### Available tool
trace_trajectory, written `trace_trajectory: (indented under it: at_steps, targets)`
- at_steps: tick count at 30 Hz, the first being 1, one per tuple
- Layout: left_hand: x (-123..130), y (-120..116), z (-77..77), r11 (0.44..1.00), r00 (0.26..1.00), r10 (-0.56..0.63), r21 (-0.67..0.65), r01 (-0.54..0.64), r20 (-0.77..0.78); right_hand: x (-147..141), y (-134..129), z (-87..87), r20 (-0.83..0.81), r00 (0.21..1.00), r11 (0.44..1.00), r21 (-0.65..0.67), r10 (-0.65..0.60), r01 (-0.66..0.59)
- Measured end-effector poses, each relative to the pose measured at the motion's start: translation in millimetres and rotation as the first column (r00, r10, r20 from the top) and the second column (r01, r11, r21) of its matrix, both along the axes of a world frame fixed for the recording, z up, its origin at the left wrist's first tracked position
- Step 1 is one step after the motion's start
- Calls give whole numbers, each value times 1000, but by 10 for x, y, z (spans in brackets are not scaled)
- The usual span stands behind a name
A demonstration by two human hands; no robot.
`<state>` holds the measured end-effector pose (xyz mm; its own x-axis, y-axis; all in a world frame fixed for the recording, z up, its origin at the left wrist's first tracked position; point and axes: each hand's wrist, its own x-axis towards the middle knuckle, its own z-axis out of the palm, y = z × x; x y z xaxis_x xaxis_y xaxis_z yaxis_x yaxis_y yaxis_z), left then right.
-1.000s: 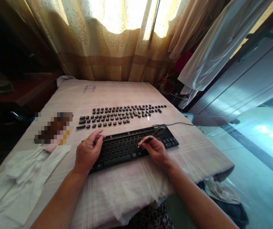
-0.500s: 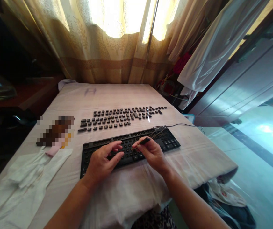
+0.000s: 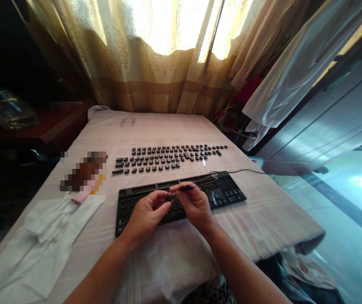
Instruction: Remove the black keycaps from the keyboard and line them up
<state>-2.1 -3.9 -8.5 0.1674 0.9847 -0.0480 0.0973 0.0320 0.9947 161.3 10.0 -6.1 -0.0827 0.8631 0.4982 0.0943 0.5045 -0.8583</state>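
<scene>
A black keyboard (image 3: 231, 194) lies slightly askew on the cloth-covered table, many of its keycaps off. Over its middle, my right hand (image 3: 196, 204) pinches a slim black-handled object (image 3: 187, 188) with a metallic tip pointing left; its exact kind is unclear. My left hand (image 3: 151, 211) is closed at thumb and forefinger by that tip, around a small dark piece too tiny to name. Beyond the keyboard, loose black keycaps (image 3: 153, 169) stand in rows. The fingers hide part of the keyboard's middle.
The keyboard's cable (image 3: 250, 170) runs off the table's right side. White papers or cloth (image 3: 54, 232) and a blurred-out brown item (image 3: 84, 171) lie on the left. Curtains (image 3: 155, 88) hang behind. A clear container (image 3: 8, 109) stands on a dark wooden surface at far left.
My left hand has closed its fingers and moved in to meet the tip of the black-handled object. My right hand has lifted slightly. The whole view has shifted a little.
</scene>
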Motion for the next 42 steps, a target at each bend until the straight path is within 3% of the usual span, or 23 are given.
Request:
trace_trajectory:
  at_steps: [5,9,14,23,26,31,36,42]
  targets:
    - [-54,16,115,996,998,24,-86,-18,65,116,42,-46,201,975,991,118,-92,70]
    - [-95,17,152,996,990,62,-78,-52,124,287,45,-161,409,912,974,218,-34,-61]
    - [-114,24,155,998,986,50,-56,-41,162,413,16,-253,665,747,955,227,-7,-193]
    - [-133,27,139,999,993,52,-10,-51,109,440,1,-61,819,573,940,184,16,-288]
    - [-128,22,144,998,994,57,-8,-57,97,451,11,17,799,601,938,213,-6,-275]
    - [-109,21,125,998,995,57,8,-57,85,320,-16,130,633,769,957,268,-86,-114]
    - [-81,21,44,990,995,81,109,-87,63,94,-37,166,482,873,989,151,-80,8]
    - [-81,7,40,975,992,120,194,-112,-27,6,-13,128,353,933,991,134,-71,24]
